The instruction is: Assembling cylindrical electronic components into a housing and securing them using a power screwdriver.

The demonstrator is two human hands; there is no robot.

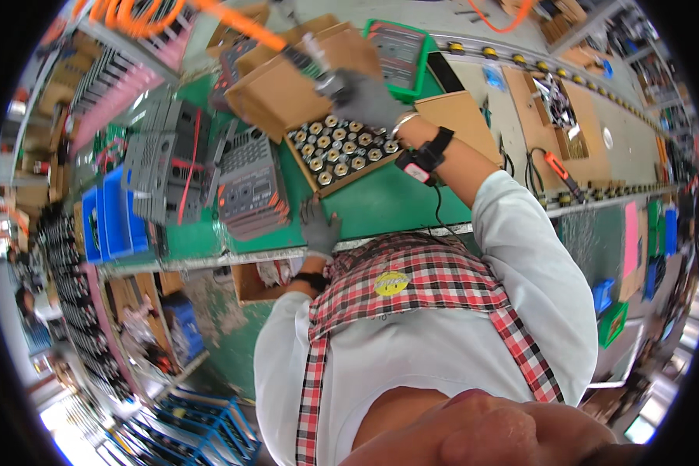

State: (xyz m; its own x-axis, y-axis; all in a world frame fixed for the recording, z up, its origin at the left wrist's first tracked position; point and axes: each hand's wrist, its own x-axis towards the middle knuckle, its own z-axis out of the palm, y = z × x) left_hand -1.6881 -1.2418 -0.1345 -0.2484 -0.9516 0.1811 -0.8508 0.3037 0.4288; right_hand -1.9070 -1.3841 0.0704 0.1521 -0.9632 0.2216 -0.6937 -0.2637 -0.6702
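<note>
My right hand [365, 99], in a grey glove, is closed round the metal end of an air tool [332, 84] that hangs from an orange hose [241, 25]. It is over the far side of a shallow cardboard box [357, 180] filled with rows of round metal fittings [342, 147]. My left hand [319, 227], also gloved, lies on the green tabletop by the box's near corner, fingers extended and holding nothing. Left of the box is a stack of grey printed panels [248, 198]. The exact shape of the tool is partly hidden by my right hand.
Open cardboard flaps [279, 89] rise behind the fittings. A green tray [400, 58] holds another panel at the back. Grey housings [167, 159] and blue bins [116, 213] stand at left. An orange-handled tool [563, 175] lies at right, beside a roller conveyor [551, 70].
</note>
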